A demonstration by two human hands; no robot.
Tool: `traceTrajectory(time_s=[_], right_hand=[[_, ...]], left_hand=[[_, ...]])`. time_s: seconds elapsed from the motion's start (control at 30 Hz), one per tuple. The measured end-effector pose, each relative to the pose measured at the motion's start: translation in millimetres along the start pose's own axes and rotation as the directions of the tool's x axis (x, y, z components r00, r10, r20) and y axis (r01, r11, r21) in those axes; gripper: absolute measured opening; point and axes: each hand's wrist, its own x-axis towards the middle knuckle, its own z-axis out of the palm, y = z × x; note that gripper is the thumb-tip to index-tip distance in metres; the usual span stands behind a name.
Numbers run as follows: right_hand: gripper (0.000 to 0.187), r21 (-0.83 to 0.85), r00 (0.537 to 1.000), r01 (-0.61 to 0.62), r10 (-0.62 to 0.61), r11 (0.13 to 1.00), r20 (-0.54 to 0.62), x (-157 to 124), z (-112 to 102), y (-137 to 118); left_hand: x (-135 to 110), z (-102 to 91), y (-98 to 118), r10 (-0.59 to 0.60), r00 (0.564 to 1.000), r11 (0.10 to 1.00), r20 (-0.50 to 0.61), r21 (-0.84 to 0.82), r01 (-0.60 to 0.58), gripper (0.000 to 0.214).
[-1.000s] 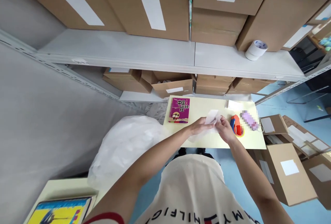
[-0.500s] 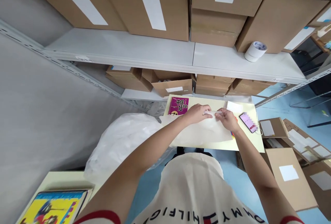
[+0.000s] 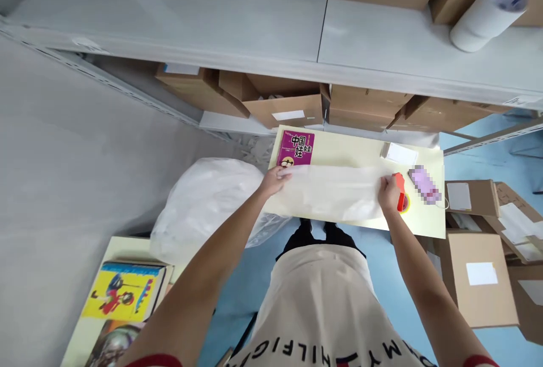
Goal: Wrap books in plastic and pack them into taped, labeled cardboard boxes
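A white translucent sheet (image 3: pixel 331 186) is stretched flat between my two hands over the pale yellow table (image 3: pixel 339 149). My left hand (image 3: pixel 274 180) pinches its left end, close to a purple book (image 3: pixel 296 146) with Chinese characters on the cover. At the other end my right hand (image 3: pixel 389 191) grips the edge with curled fingers. Directly to the right of that hand, partly behind it, lies a red tape dispenser (image 3: pixel 400 189) with a yellow-rimmed roll. Whether the sheet is a single layer or a bag, I cannot tell.
A phone (image 3: pixel 424 184) and a stack of white cards (image 3: pixel 401 154) lie on the table's right. A large white plastic bag (image 3: pixel 207 203) bulges at left, near picture books (image 3: pixel 123 293). Shelves (image 3: pixel 190 27) with cardboard boxes rise ahead; more boxes (image 3: pixel 481 276) stand right.
My hands have moved apart, left hand leftward and right hand rightward, spreading the sheet between them. The red dispenser shows more now. The camera view has tilted down.
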Motion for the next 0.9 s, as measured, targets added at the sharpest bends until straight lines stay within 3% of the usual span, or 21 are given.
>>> traceTrajectory(time_s=[0.1, 0.23, 0.37, 0.43, 0.5, 0.57, 0.6, 0.73, 0.9], right_hand=[[0.028, -0.064, 0.999, 0.005, -0.002, 0.998, 0.043, -1.7, 26.3, 23.0], [0.048, -0.134, 0.999, 0.012, -0.005, 0.991, 0.054, -9.1, 50.6, 45.2], [0.068, -0.282, 0.983, 0.184, -0.174, 0.942, 0.06, -32.0, 55.9, 51.1], [0.067, -0.319, 0.928, 0.359, -0.301, 0.877, 0.217, -47.3, 58.0, 48.9], [0.063, -0.305, 0.824, 0.516, -0.365, 0.801, 0.434, -60.0, 62.9, 46.2], [0.06, -0.323, 0.753, 0.574, -0.329, 0.753, 0.57, -66.6, 68.5, 45.7], [0.06, -0.355, 0.747, 0.572, -0.292, 0.739, 0.597, -67.1, 70.5, 46.8], [0.063, -0.486, 0.787, 0.538, -0.202, 0.689, 0.583, -56.7, 67.1, 57.6], [0.066, -0.513, 0.772, 0.561, -0.186, 0.65, 0.608, -47.0, 56.4, 67.5]], left_hand=[[5.4, 9.9, -15.9, -0.025, 0.982, 0.99, -0.185, 0.134, 0.05, 0.039], [10.4, 23.3, -24.3, 0.068, 0.97, 0.956, -0.234, 0.293, 0.003, 0.049], [-5.2, 43.3, -24.3, 0.218, 0.917, 0.888, -0.333, 0.457, -0.044, 0.062], [-21.0, 57.8, -25.4, 0.291, 0.935, 0.838, -0.203, 0.525, -0.147, 0.061], [-36.8, 74.1, -29.1, 0.336, 0.938, 0.773, 0.079, 0.546, -0.323, 0.056], [-47.5, 88.1, -36.3, 0.319, 0.899, 0.718, 0.3, 0.543, -0.436, 0.055], [-50.1, 92.7, -41.0, 0.291, 0.892, 0.702, 0.346, 0.556, -0.445, 0.057], [-45.0, 90.7, -65.7, 0.143, 0.947, 0.683, 0.287, 0.664, -0.304, 0.086], [-36.0, 73.9, -90.2, 0.066, 0.97, 0.682, 0.234, 0.698, -0.215, 0.101]])
